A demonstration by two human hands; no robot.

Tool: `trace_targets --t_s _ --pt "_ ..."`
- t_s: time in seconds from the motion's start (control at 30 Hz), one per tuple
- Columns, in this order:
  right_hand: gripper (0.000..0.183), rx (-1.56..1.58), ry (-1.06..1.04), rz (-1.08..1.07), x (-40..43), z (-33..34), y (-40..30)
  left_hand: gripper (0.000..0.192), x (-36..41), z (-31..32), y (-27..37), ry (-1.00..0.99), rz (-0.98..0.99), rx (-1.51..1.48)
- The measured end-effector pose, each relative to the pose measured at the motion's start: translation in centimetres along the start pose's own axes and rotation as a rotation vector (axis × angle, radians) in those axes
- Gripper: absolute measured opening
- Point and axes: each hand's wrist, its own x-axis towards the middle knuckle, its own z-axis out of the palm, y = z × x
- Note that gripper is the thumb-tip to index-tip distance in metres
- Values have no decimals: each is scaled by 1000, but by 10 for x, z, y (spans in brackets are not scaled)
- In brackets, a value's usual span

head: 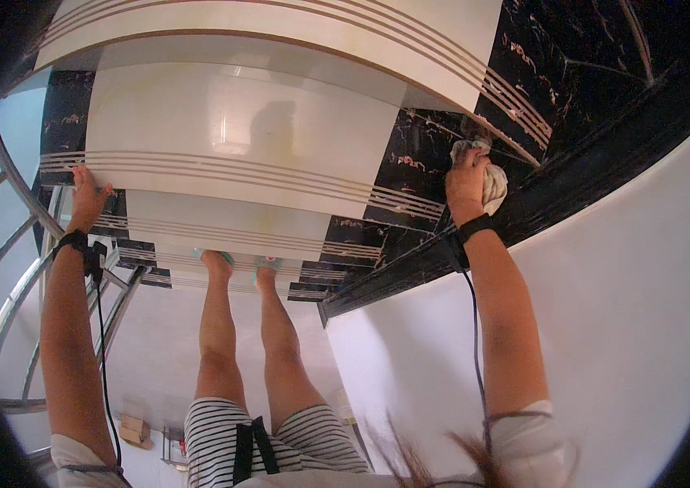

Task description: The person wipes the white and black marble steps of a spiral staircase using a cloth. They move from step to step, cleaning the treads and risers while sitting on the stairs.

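My right hand [468, 180] grips a crumpled, pale cleaning cloth [495, 188] with dark smudges. It presses the cloth onto the black marbled end of a stair tread [409, 158], close to the black skirting along the wall. Across the stairs, my left hand [90, 196] rests on the grooved front edge of the same tread, fingers spread and nothing held. The middle of this tread [162, 110] is glossy cream stone with a faint yellowish stain. A shadow falls across its surface.
A curved metal railing [21, 189] runs along the left. The black skirting [393, 259] borders the white wall [613, 293] on the right. Lower steps descend beneath my feet in green slippers [268, 263]. A cardboard box [135, 430] sits far below. Cables hang from both wrist bands.
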Motion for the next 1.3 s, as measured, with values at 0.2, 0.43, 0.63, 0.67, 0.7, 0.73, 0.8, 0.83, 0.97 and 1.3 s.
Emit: trace_targets --t_s 0.2,0.43,0.63,0.67,0.7,0.73,0.8,0.83,0.97,1.3 --pt "39 29 -22 61 -23 7 -38 96 8 18 -32 30 76 -54" --pt "47 159 -63 -22 -97 16 -90 96 7 17 -24 87 119 -62" --pt "44 383 46 -96 -142 16 -99 95 -5 7 -10 41 69 -20" --pt "45 587 26 -128 -144 15 -91 96 -2 7 -6 59 92 -44" --pt "46 761 -37 -173 -144 13 -82 96 -3 5 -5 82 117 -42" --pt "53 854 -86 -222 -145 12 -72 96 -4 5 -3 67 90 -45" --pt "55 986 -106 -103 -145 9 -55 97 -4 5 0 38 49 -56" --pt "57 1061 -43 -51 -143 7 -49 98 -4 5 0 24 33 -61" --pt "54 1241 445 429 -101 6 -41 97 -5 6 -6 9 10 -32" --pt "54 1194 443 927 1 -11 -86 98 -14 -24 24 5 45 17"
